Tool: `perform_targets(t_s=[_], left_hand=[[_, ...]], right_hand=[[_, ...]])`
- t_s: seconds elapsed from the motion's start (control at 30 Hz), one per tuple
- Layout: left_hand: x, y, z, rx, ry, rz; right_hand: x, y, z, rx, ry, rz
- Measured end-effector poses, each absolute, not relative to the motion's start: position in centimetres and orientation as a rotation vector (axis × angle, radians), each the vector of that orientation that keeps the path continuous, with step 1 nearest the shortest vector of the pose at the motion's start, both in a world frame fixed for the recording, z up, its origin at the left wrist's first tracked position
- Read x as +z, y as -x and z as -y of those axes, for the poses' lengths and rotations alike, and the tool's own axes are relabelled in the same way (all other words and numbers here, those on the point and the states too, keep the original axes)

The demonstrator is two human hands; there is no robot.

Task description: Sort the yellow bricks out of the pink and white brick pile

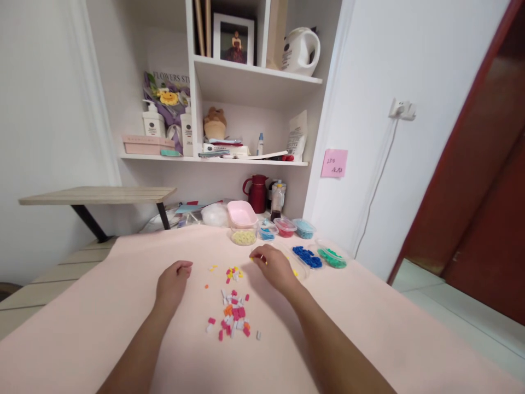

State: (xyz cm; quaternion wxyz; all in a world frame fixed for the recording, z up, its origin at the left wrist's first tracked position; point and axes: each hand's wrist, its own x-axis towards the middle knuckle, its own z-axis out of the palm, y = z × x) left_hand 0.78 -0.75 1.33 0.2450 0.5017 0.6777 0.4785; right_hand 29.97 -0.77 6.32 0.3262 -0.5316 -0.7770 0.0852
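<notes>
A loose pile of small pink, white and orange bricks (233, 317) lies on the pale pink table cover (102, 328) between my arms. A smaller cluster of yellow and pink bricks (233, 273) lies just beyond it. My left hand (173, 282) rests on the cover to the left of the bricks, fingers curled, nothing visible in it. My right hand (274, 266) is to the right of the yellow cluster, fingertips pinched around a small yellow brick (262, 259).
Shallow tubs stand at the far side: yellow bricks (243, 237) under a pink lid, light blue (267, 232), red (285, 226), teal (304, 228), dark blue (307, 256) and green (332, 257). A red jug (257, 193) and bottles stand under white shelves. A wooden side table (98, 195) is at left.
</notes>
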Motion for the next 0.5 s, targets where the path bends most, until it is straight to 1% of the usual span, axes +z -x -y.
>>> perform_targets(t_s=[0.33, 0.43, 0.5], left_hand=[[1.8, -1.1, 1.1, 1.318, -1.355, -1.858], [1.7, -1.1, 1.2, 1.318, -1.355, -1.859], [1.7, -1.1, 1.2, 1.315, -1.359, -1.859]], right_hand=[[6.4, -33.3, -0.2, 0.07, 1.588, 1.716], [6.5, -32.5, -0.1, 0.111, 1.419, 1.749], [6.3, -31.5, 0.1, 0.23, 1.255, 1.805]])
